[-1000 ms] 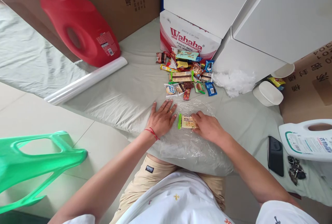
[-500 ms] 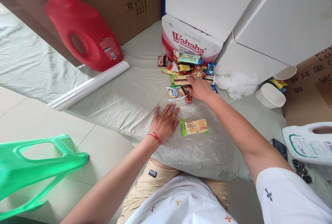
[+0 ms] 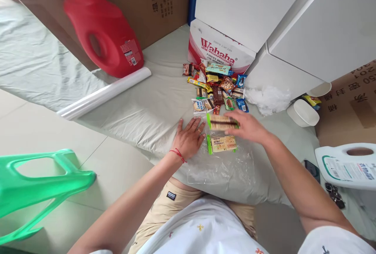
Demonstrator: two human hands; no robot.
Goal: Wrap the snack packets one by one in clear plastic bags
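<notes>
My right hand grips one end of a biscuit pack with green ends and a dark stripe along it. Just below it, a second biscuit pack with green ends lies on a sheet of clear plastic. To the left of the packs, my left hand is spread flat at the plastic's edge, holding nothing. Beyond both hands, a pile of wrapped snacks in mixed colours sits on the pale green cloth.
A Wahaba-lettered carton stands behind the pile, beside white cabinets. To the left are a red jug and a plastic roll. A white bowl, white jug and phone lie right; a green stool stands left.
My right hand has lifted the striped biscuit pack from the snack pile and brought it nearer, above the other pack. My left hand has stayed spread in its place.
</notes>
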